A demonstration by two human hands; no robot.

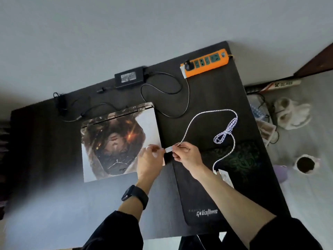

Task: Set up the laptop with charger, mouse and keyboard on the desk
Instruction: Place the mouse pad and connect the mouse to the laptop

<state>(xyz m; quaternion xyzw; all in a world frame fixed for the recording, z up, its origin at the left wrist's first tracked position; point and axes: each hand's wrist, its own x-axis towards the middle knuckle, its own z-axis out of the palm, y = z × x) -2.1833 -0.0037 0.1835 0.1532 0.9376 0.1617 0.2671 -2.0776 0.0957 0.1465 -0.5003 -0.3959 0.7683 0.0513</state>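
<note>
A closed laptop (115, 139) with a picture on its lid lies on the dark desk (207, 98). Behind it sits the black charger brick (129, 77), its cable (162, 87) running to the orange power strip (207, 62). My right hand (187, 154) pinches the plug end of a white braided cable (207, 114). The cable loops over the desk and runs down to a white thing (224, 175) partly hidden under my right forearm. My left hand (149, 159), with a ring and a black watch, rests on the laptop's right edge, fingertips touching the silver plug (168, 150).
A black mouse pad (201, 204) with white lettering covers the desk's right front. On the floor to the right are white slippers (292, 112), a mug (306, 164) and loose cables. A small black adapter (58, 101) lies at the desk's back left.
</note>
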